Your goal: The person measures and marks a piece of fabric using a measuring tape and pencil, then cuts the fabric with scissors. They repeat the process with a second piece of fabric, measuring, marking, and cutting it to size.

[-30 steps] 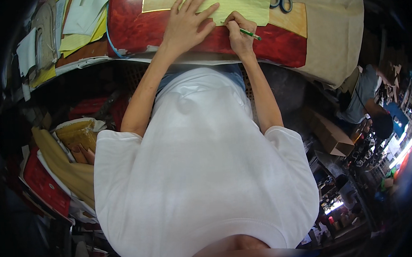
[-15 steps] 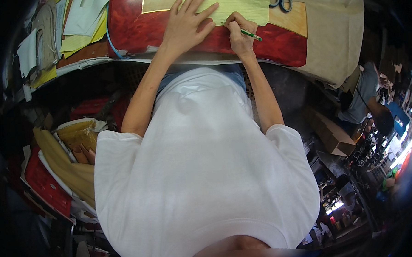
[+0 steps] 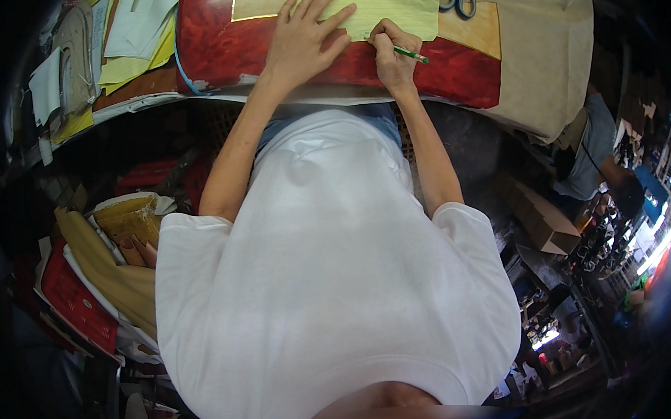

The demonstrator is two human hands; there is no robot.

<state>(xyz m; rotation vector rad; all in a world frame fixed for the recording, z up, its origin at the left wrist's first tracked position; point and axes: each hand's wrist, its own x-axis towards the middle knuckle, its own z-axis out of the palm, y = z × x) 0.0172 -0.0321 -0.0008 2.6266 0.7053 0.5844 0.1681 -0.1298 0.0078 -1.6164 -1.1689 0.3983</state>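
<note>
Left of the left hand's fingers spreads a red marbled surface (image 3: 224, 53). The left hand (image 3: 305, 44) lies flat, fingers splayed, across a yellow lined sheet (image 3: 394, 8) that reaches right past its fingertips. The right hand (image 3: 395, 55) pinches a green pencil (image 3: 413, 55) in curled fingers at the sheet's near edge; blue-handled scissors (image 3: 467, 9) lie beyond and right of them.

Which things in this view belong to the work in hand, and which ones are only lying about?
In the work:
yellow lined paper, partly under the left hand
green pen or pencil, held in the right hand

Apparently only lying about:
blue-handled scissors
white papers, upper left
cardboard box, right
</note>
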